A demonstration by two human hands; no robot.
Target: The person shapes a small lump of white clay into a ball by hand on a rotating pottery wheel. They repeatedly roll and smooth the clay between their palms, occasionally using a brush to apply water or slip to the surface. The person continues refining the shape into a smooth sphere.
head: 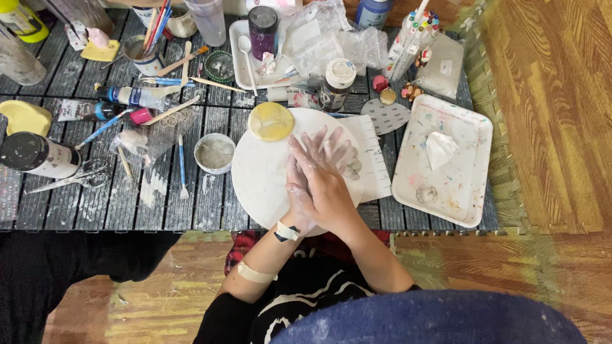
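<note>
White round board [258,172] sits mid-counter [159,204]; left hand [299,191] and right hand [325,178] pressed flat together over its 3 o'clock edge, can't tell what's between them. Yellow disc [271,121] at 12.

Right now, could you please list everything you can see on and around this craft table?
round work board: one, white, table centre, under the hands
flat clay disc: one, pale yellow, on the board's far edge
small bowl: one, white with grey paste, left of the board
scissors: one pair, metal, table left
dark jar: one, black with a white label, lying far left
ruler: one, white, right of the board
tray: one, white and paint-flecked, table right
crumpled tissue: one, white, in the tray
glitter jar: one, purple, far centre
marker set: one pack, mixed colours, far right
left hand: pressed palm to palm with the right
right hand: over the board, dusted white
</note>
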